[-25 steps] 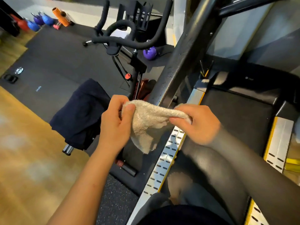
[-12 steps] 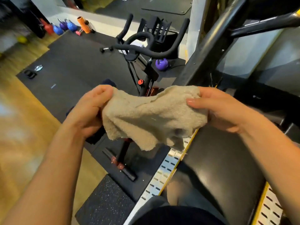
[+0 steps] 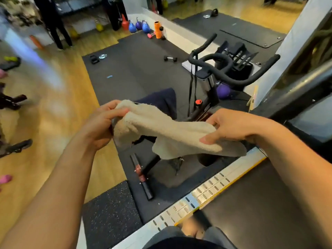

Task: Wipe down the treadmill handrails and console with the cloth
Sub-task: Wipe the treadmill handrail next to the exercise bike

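A beige terry cloth (image 3: 167, 130) is stretched between both hands in front of me. My left hand (image 3: 100, 123) pinches its left end, and my right hand (image 3: 231, 126) grips its right end with the thumb underneath. Loose folds of the cloth hang down below the hands. The treadmill's dark handrail (image 3: 305, 81) runs up the right edge of the view. Its black belt (image 3: 251, 203) and silver side rail (image 3: 212, 184) lie below my right arm. The console is out of view.
A black exercise bike (image 3: 215, 69) stands just left of the treadmill with a dark towel (image 3: 159, 101) over its seat. Kettlebells (image 3: 138, 26), an orange roller (image 3: 157, 29) and a dumbbell (image 3: 170, 58) lie on the black mat behind. People's legs show at the far left.
The hands have moved apart and pulled the bunched cloth out longer. The view has swung left and up, so more of the gym floor shows and less of the treadmill.
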